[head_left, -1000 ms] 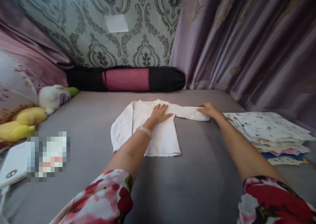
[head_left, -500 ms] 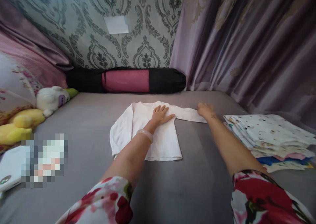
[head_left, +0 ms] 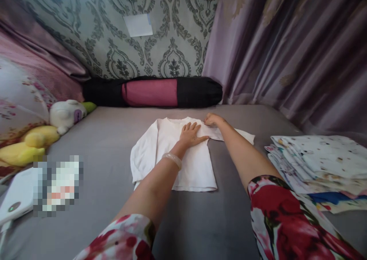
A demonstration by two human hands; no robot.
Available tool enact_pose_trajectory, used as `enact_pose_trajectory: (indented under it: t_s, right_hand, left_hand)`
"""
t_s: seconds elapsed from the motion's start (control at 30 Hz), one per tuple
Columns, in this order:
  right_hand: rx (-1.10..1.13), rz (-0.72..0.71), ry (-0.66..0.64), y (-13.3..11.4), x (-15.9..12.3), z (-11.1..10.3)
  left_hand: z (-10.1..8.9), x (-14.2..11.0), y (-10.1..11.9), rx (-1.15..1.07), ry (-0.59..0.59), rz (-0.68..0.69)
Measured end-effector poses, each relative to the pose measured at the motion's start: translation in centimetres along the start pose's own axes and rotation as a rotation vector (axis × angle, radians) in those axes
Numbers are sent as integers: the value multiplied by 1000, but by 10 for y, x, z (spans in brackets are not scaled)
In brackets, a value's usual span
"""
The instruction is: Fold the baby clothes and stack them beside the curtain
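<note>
A small white long-sleeved top (head_left: 172,156) lies flat on the grey bed sheet (head_left: 114,137), its right sleeve stretched out to the right. My left hand (head_left: 192,134) lies flat on the chest of the top, fingers spread, with a pale bangle on the wrist. My right hand (head_left: 212,119) is at the top's right shoulder, fingers curled and pinching the cloth where the sleeve begins. The sleeve's far end pokes out beyond my right forearm.
A stack of folded printed clothes (head_left: 315,160) sits at the right. A black and pink roll (head_left: 151,91) lies against the patterned wall. Soft toys (head_left: 65,114) and a white device (head_left: 17,200) are at the left. Purple curtains hang on the right.
My right hand has left the sleeve's far end and moved left to the shoulder of the top. My left hand has stayed flat on the chest.
</note>
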State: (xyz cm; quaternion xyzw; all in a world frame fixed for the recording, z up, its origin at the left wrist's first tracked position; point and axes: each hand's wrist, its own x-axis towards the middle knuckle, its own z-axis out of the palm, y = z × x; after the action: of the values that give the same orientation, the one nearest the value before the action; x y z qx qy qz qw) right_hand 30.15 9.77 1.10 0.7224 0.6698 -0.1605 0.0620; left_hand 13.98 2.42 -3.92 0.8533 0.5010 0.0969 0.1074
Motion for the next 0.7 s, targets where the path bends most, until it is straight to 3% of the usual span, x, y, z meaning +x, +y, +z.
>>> enact_pose_trajectory:
  t_s: [0.17,0.33,0.4,0.53,0.7]
  right_hand:
    - [-23,37,15,-4,-7,2]
    - [-21,32,387,-13,-34,34]
    - [2,58,466,-15,-41,45]
    - [23,53,480,-12,-49,52]
    - [45,-126,416,7,-67,62]
  left_hand:
    - [0,0,0,-1,0,-7]
    - [1,1,1,0,-6,-22]
    - [1,1,1,9,2,-23]
    - [2,1,0,14,-4,-19]
    - [1,4,-1,9,-47,-31]
